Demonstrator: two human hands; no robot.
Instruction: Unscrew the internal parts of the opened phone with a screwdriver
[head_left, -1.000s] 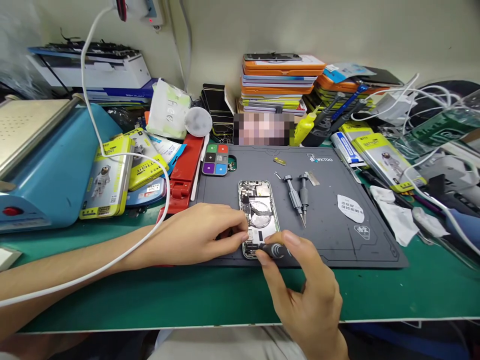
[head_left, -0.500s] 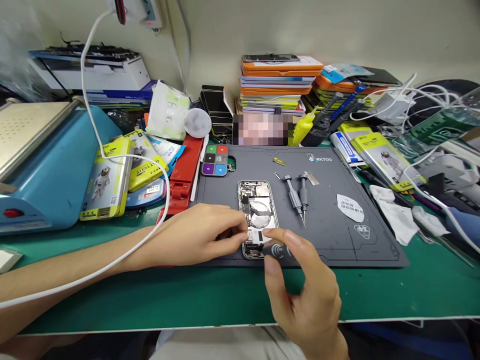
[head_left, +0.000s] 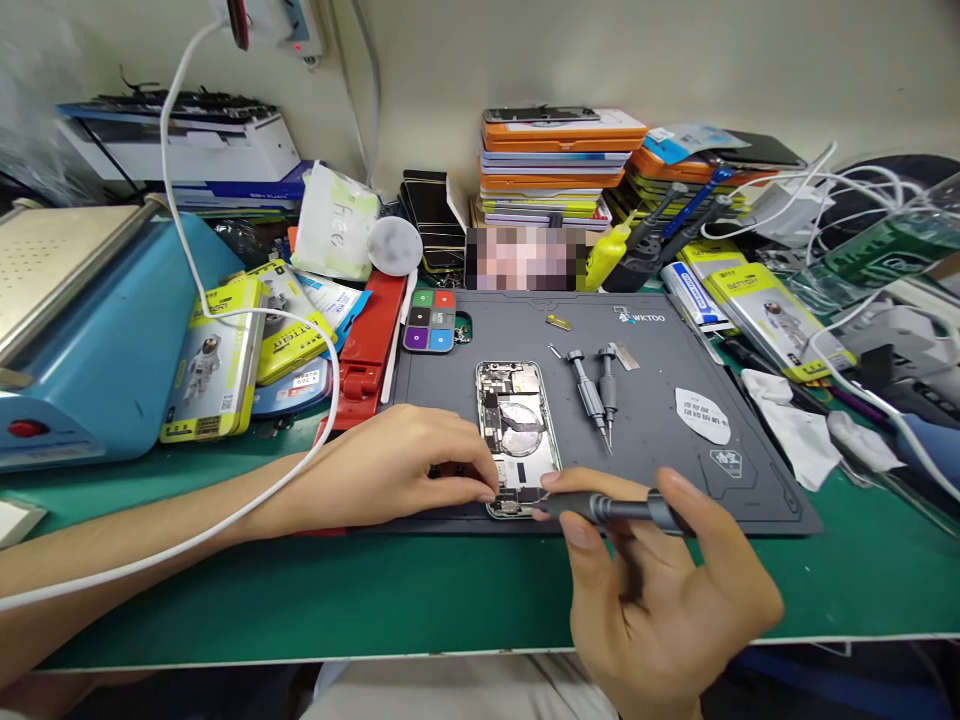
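An opened phone (head_left: 523, 428), its inner boards and a round coil exposed, lies upright on the grey mat (head_left: 645, 450). My left hand (head_left: 420, 465) is at the phone's lower left edge, thumb and forefinger closed on the rim. In my right hand (head_left: 667, 590) is a grey screwdriver (head_left: 600, 507), held nearly level between thumb and fingers. Its tip end points left at the phone's lower right part; the contact point is too small to make out. Two more screwdrivers (head_left: 587, 395) lie on the mat to the right of the phone.
A coloured square holder (head_left: 430, 322) and a small yellow piece (head_left: 558, 322) lie on the mat. Yellow battery boxes (head_left: 217, 360) and a blue machine (head_left: 112, 350) stand left. Orange boxes (head_left: 562, 135) are stacked behind. A white cable (head_left: 247, 515) crosses over my left forearm.
My right hand has moved right, and the screwdriver has swung to a flatter position, showing more of its length. My left fingertips have shifted slightly down along the phone's edge.
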